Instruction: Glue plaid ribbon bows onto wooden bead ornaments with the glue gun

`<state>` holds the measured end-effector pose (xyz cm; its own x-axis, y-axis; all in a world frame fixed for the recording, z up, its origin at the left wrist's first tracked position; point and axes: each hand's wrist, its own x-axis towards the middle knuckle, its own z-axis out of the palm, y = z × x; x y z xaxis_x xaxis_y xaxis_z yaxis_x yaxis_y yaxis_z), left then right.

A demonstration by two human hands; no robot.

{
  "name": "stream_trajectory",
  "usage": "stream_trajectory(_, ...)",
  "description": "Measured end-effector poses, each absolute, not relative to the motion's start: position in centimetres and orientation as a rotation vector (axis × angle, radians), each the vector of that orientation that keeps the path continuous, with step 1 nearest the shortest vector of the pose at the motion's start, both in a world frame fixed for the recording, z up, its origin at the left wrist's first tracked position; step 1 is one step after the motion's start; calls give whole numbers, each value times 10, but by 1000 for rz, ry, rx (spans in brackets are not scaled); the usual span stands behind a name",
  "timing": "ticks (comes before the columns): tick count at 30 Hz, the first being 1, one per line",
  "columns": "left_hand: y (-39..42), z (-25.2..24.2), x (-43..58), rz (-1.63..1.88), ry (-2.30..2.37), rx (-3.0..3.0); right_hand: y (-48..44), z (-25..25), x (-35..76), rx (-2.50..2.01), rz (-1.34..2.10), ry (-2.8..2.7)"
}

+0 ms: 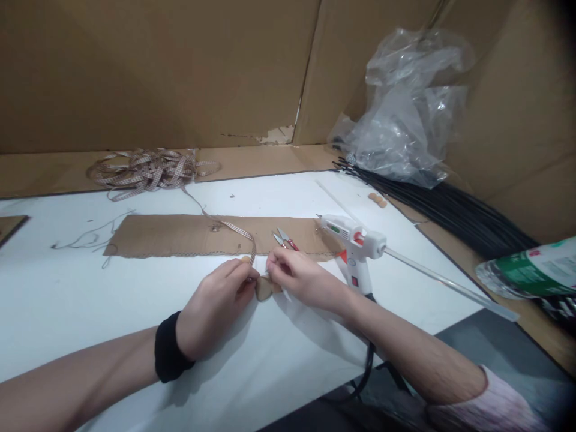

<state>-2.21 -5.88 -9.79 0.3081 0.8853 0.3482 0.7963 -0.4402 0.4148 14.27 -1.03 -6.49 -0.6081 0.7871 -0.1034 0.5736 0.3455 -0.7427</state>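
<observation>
My left hand, with a black band on its wrist, is closed with thumb and fingers on the checked ribbon. The ribbon runs back from there to a loose heap. A small tan rounded piece shows between my two hands, just above the white table. Another bit of tan material peeks out below my right fingers. My right hand is closed in a pinch right beside the tan piece; what its fingertips hold is hidden. Small thread snips with red handles lie just beyond my right hand.
A white glue gun with a long glue stick stands at right, its cord passing under my right forearm. A cardboard strip lies ahead. The ribbon heap, black rods, a plastic bag and a bottle lie along the edges.
</observation>
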Motion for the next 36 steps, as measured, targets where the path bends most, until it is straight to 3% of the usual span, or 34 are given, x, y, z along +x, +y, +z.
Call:
stream_trajectory(6,-63,-95,-27,752,1483,2437,-10,-66,142,-1247,1275,-2259)
stream_trajectory(12,-62,-98,-32,776,1394,2573,-10,-76,141,-1197,575,-2432)
stream_trajectory(19,-61,-98,-35,709,1380,2750,-9,-74,154,-1251,393,-2417)
stream_trajectory(26,-60,-94,-50,966,1310,2713,-15,-87,162,-1596,-55,-2483)
stream_trajectory(32,-58,-92,-64,1272,944,2796,-17,-88,156,-1719,-116,-2587)
stream_trajectory(36,-60,-89,-73,1298,819,2865,-23,-76,165,-1783,211,-2465)
